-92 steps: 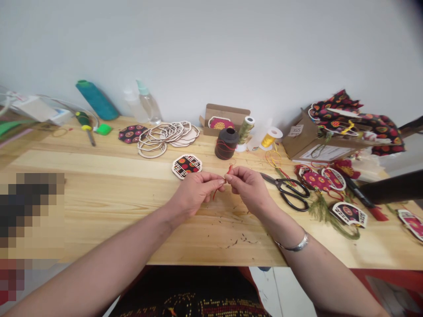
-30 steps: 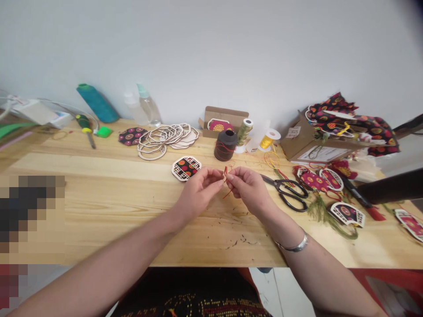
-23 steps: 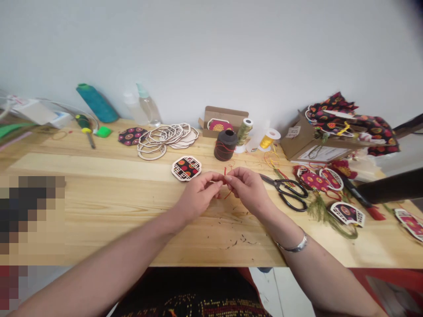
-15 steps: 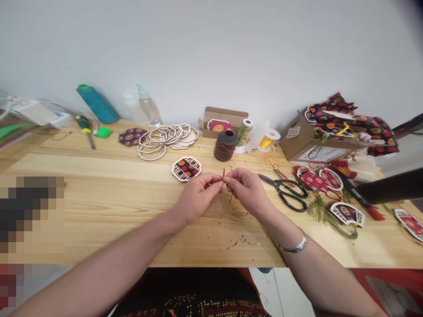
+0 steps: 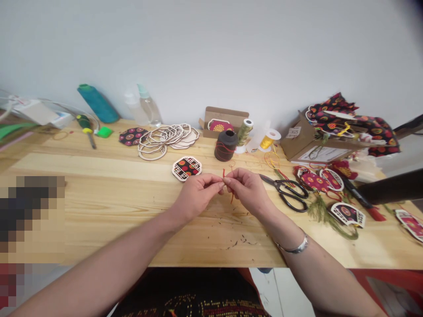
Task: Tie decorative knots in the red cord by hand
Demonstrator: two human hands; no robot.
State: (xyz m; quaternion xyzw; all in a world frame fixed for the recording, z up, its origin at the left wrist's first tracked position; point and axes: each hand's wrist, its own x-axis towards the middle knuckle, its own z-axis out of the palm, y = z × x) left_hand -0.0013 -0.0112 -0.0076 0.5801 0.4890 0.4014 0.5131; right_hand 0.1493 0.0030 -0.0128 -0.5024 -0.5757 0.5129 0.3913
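Observation:
Between my fingertips is a thin red cord, its upper end poking up and a strand hanging below. My left hand pinches it from the left, thumb against forefinger. From the right, my right hand is closed on the same cord, the two hands' fingertips touching. The part inside the fingers is hidden. Just beyond my left hand lies a pale-framed ornament with dark patterned fabric. Black-handled scissors rest to the right of my right hand.
Behind my hands stand a dark thread cone, a green thread spool and a yellow spool. Wooden frames are piled at back left. A cardboard box with fabric and several tasselled ornaments are on the right.
Both hands stay almost in place, pinching the red cord. The strand hanging below the fingers has shifted slightly.

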